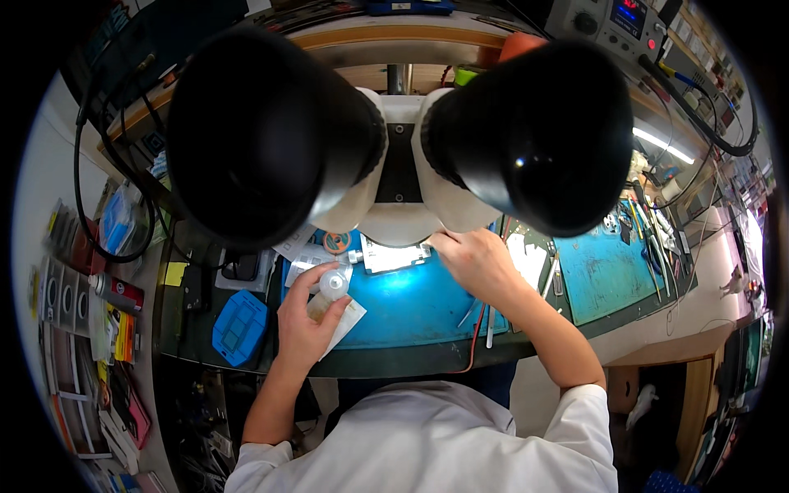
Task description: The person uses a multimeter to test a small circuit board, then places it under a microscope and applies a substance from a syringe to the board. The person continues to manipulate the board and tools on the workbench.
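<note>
Head view: left hand (304, 322) curls round a clear bottle (334, 285), right hand (477, 261) — grip unclear, I can't tell — works beside the pale workpiece (393, 257) under the microscope (400, 222), job seemingly midway, bottle not yet down.

A head-worn fisheye camera is looking steeply down from above the person's white shirt (444, 440), which is filling the lower edge, and is facing forward across the bench (411, 359). The black eyepieces (255, 140) of a microscope are looming very near the lens, covering much of the upper half. The left hand (304, 320) and right hand (481, 263) are showing farther off, around the middle. Straight edges are bowing toward the dark rim, where stretching is probably distorting distances.
</note>
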Motion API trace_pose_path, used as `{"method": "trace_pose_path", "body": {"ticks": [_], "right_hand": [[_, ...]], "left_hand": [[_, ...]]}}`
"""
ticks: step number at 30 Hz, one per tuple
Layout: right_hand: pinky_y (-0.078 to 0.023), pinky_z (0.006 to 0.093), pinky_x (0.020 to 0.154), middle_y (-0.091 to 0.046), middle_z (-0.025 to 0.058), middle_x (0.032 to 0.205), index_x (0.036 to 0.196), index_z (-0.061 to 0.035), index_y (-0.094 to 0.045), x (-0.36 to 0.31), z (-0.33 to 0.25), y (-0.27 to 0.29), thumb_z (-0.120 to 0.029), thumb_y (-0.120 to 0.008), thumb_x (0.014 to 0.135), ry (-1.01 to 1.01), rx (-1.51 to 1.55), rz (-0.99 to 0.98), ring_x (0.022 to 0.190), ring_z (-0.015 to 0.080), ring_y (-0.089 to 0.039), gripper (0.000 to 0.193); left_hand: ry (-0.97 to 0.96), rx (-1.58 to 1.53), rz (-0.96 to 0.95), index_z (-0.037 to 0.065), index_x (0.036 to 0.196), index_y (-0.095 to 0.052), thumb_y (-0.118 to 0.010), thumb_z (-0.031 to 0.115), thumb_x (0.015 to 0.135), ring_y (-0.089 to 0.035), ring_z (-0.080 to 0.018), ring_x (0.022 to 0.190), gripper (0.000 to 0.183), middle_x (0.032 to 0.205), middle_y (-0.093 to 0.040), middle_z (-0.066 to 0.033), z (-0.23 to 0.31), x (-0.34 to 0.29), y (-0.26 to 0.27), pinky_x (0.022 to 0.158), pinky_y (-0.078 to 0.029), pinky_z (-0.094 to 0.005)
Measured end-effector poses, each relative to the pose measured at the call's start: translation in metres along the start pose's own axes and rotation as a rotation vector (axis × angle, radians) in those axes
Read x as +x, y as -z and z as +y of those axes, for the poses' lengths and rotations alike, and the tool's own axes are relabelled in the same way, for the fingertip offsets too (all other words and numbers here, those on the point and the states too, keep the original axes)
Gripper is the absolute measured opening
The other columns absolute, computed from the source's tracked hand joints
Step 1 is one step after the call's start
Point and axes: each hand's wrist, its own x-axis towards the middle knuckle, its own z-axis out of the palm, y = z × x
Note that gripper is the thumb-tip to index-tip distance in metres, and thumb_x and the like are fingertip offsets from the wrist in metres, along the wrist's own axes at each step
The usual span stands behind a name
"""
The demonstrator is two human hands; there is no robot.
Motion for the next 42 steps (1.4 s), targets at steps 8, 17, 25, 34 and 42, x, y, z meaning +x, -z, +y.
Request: {"method": "trace_pose_path", "body": {"ticks": [8, 17, 25, 34, 42], "right_hand": [[-0.053, 0.0352, 0.084, -0.061, 0.008, 0.098, 0.105, -0.0007, -0.07, -0.001, -0.002, -0.007, -0.001, -0.06, 0.081, 0.024, 0.053, 0.009, 0.094, 0.0244, -0.061, 0.025], [-0.053, 0.0349, 0.088, -0.062, 0.009, 0.098, 0.103, -0.0012, -0.07, 0.0, -0.001, -0.006, 0.001, -0.059, 0.08, 0.061, 0.073, 0.036, 0.096, 0.0254, -0.061, 0.026], [-0.052, 0.037, 0.085, -0.065, 0.0106, 0.102, 0.093, -0.0019, -0.07, -0.001, -0.002, -0.001, 0.003, -0.059, 0.078, 0.004, -0.037, 0.005, 0.094, 0.0281, -0.063, 0.02], [-0.056, 0.0366, 0.059, -0.062, 0.0099, 0.095, 0.097, -0.009, -0.07, -0.008, 0.005, -0.018, 0.002, -0.06, 0.081, 0.068, -0.151, 0.036, 0.072, 0.0299, -0.067, 0.022], [-0.057, 0.0382, 0.059, -0.062, 0.0103, 0.097, 0.104, -0.0099, -0.07, -0.005, 0.007, -0.022, 0.0, -0.06, 0.083, 0.106, -0.044, 0.107, 0.073, 0.0306, -0.067, 0.025]], "left_hand": [[0.023, 0.054, -0.022, 0.005, 0.126, -0.059, -0.08, 0.014, 0.083, -0.065, -0.0296, 0.114, 0.049, 0.122, -0.068, -0.0136, 0.005, -0.001, 0.002, 0.1, -0.05, -0.0398], [-0.02, 0.109, 0.019, 0.0, 0.112, -0.065, -0.08, 0.014, 0.084, -0.069, -0.0301, 0.096, 0.036, 0.104, -0.071, -0.0168, 0.0, -0.004, 0.001, 0.087, -0.052, -0.0371], [-0.033, 0.071, 0.026, 0.001, 0.104, -0.067, -0.08, 0.017, 0.083, -0.069, -0.0301, 0.094, 0.029, 0.1, -0.072, -0.0148, -0.001, -0.002, 0.001, 0.085, -0.051, -0.0371], [0.014, 0.044, -0.007, 0.0, 0.106, -0.066, -0.08, 0.017, 0.084, -0.069, -0.0303, 0.095, 0.032, 0.101, -0.071, -0.0158, 0.0, -0.004, 0.003, 0.086, -0.051, -0.0372], [0.015, 0.057, -0.009, -0.001, 0.113, -0.063, -0.08, 0.017, 0.085, -0.068, -0.029, 0.098, 0.037, 0.105, -0.07, -0.0168, -0.001, -0.004, 0.003, 0.089, -0.051, -0.0367]]}}
